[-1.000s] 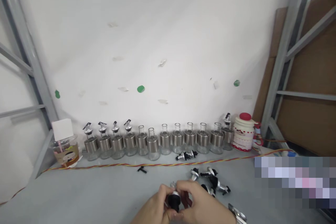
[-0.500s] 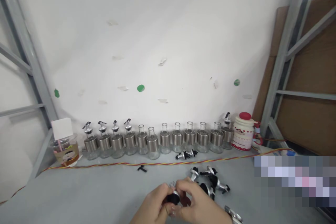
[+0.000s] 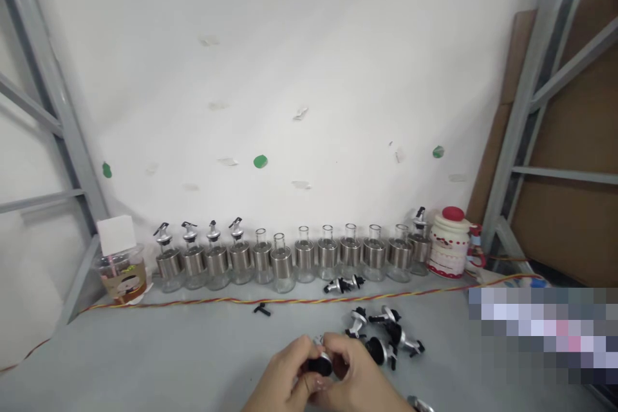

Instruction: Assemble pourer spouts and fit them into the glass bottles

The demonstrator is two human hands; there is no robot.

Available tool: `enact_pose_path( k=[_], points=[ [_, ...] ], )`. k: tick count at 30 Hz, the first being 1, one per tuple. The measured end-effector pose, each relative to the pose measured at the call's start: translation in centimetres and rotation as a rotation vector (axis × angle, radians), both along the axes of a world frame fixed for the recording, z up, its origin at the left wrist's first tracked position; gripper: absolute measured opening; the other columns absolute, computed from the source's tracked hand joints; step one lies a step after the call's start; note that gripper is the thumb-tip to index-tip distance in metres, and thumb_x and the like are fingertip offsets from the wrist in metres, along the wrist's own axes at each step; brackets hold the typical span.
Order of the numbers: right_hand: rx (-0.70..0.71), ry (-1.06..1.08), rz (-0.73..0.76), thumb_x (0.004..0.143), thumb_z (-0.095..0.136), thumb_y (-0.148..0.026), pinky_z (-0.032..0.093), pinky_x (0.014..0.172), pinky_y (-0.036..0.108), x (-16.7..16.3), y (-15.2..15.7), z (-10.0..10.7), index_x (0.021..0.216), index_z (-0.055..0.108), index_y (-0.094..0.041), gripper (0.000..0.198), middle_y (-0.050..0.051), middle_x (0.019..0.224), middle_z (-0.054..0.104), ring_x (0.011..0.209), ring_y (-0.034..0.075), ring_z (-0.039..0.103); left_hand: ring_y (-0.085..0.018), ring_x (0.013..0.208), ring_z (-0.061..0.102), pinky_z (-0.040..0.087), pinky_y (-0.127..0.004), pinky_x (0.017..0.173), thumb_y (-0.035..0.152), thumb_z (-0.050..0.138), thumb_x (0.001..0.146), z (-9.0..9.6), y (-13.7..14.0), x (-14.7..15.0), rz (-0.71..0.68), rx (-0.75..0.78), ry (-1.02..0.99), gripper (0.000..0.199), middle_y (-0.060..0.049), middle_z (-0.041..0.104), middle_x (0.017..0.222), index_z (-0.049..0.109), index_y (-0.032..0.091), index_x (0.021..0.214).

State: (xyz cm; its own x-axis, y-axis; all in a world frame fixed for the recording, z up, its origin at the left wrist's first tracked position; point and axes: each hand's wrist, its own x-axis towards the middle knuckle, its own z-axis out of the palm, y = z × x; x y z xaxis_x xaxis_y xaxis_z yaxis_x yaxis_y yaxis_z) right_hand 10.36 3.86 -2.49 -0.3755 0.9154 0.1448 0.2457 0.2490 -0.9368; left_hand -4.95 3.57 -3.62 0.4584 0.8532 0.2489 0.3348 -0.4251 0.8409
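Note:
Low in the middle, a silver-and-black bottle pour spout (image 3: 319,365) is between my two hands, its black stopper end facing me. My left hand (image 3: 288,373) grips it from the left with thumb and fingers. From the right, my right hand (image 3: 356,370) has its fingers curled in and pinches at the same spout; its fingertips are partly hidden. Beside my right hand lie several loose pour spouts, among them one with a black stopper (image 3: 376,350) and another (image 3: 357,322) just behind the knuckles.
Along the wall stands a row of glass bottles (image 3: 282,262) with steel bands, some with spouts fitted. Two spouts (image 3: 344,284) lie before them. A small black lever (image 3: 262,309) lies left. A plastic cup (image 3: 120,275) and a red-lidded jar (image 3: 449,244) flank the row; a twisted wire (image 3: 212,300) crosses the table.
My right hand has turned slightly and its wrist has dropped lower, uncovering more of the spout behind it. Both hands stay on the held spout. The view has shifted slightly.

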Motion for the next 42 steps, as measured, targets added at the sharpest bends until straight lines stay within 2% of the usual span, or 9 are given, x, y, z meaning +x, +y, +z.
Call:
enact_pose_path(
  k=[4,10,14,17,20,24,31,37,42],
  points=[
    [-0.046,0.061,-0.012,0.053,0.054,-0.010,0.023,0.048,0.020,-0.2,-0.2,0.0,0.053,0.030,-0.022,0.027,-0.010,0.054,0.027,0.055,0.008,0.028,-0.017,0.081,0.056,0.041,-0.025,0.073,0.020,0.048,0.077,0.1,-0.2,0.0,-0.006,-0.021,-0.040,0.005,-0.003,0.061,0.085,0.050,0.019,0.082],
    [0.066,-0.089,-0.054,0.066,0.055,-0.020,0.029,0.049,0.021,-0.7,0.8,-1.2,0.066,0.040,-0.021,0.015,-0.009,0.057,0.033,0.053,0.010,0.034,-0.014,0.074,0.058,0.044,-0.025,0.068,0.023,0.051,0.081,0.5,1.2,-0.5,0.009,-0.068,-0.219,0.013,-0.001,0.061,0.083,0.052,0.020,0.094],
    [0.175,-0.301,-0.109,0.067,0.057,-0.014,0.038,0.064,0.024,-1.7,2.4,-1.6,0.084,0.053,-0.019,0.018,-0.003,0.069,0.050,0.066,0.014,0.050,-0.014,0.063,0.059,0.049,-0.029,0.067,0.035,0.052,0.082,2.1,3.3,-2.8,0.383,-0.058,-0.621,0.040,0.003,0.058,0.071,0.040,0.024,0.118],
    [0.364,-0.403,-0.135,0.072,0.054,-0.010,0.038,0.078,0.027,-3.4,4.3,-1.6,0.096,0.056,-0.019,0.025,0.004,0.090,0.055,0.085,0.018,0.053,-0.014,0.064,0.061,0.051,-0.029,0.067,0.040,0.061,0.074,3.3,4.8,-5.3,0.664,-0.070,-0.948,0.041,0.000,0.062,0.075,0.052,0.022,0.109],
    [0.476,-0.430,-0.106,0.077,0.046,-0.005,0.037,0.084,0.027,-6.1,6.4,-1.4,0.099,0.057,-0.018,0.027,0.005,0.097,0.055,0.096,0.020,0.051,-0.012,0.066,0.062,0.052,-0.028,0.066,0.040,0.063,0.071,3.2,5.8,-7.4,0.795,-0.060,-1.152,0.026,0.002,0.062,0.080,0.056,0.023,0.089],
    [0.547,-0.447,-0.048,0.078,0.048,-0.006,0.036,0.085,0.027,-9.3,7.8,-1.3,0.098,0.057,-0.019,0.025,0.001,0.099,0.053,0.098,0.020,0.050,-0.011,0.056,0.061,0.052,-0.026,0.059,0.033,0.066,0.070,1.8,6.6,-8.6,0.875,-0.111,-1.173,0.021,0.005,0.058,0.062,0.051,0.021,0.078],
    [0.556,-0.512,-0.047,0.078,0.035,0.003,0.036,0.086,0.028,-9.4,7.9,-1.8,0.090,0.056,-0.013,0.029,0.005,0.095,0.054,0.096,0.021,0.051,-0.011,0.049,0.062,0.052,-0.026,0.057,0.028,0.065,0.070,0.7,7.0,-8.4,0.883,-0.196,-1.153,0.021,0.005,0.058,0.052,0.047,0.021,0.077],
    [0.487,-0.584,-0.022,0.077,0.043,-0.002,0.041,0.079,0.031,-4.7,6.9,-2.4,0.087,0.059,-0.010,0.020,0.012,0.090,0.059,0.087,0.023,0.055,-0.012,0.050,0.063,0.051,-0.026,0.056,0.032,0.067,0.067,0.6,6.5,-7.2,0.808,-0.237,-1.098,0.026,0.005,0.059,0.053,0.050,0.019,0.080],
    [0.494,-0.600,-0.047,0.080,0.037,-0.002,0.040,0.081,0.027,-1.0,5.0,-2.0,0.088,0.059,-0.016,0.027,0.008,0.092,0.058,0.088,0.019,0.054,-0.013,0.053,0.062,0.051,-0.028,0.057,0.034,0.070,0.064,0.6,5.4,-5.0,0.691,-0.285,-1.044,0.030,0.004,0.060,0.057,0.051,0.019,0.083]
  ],
)
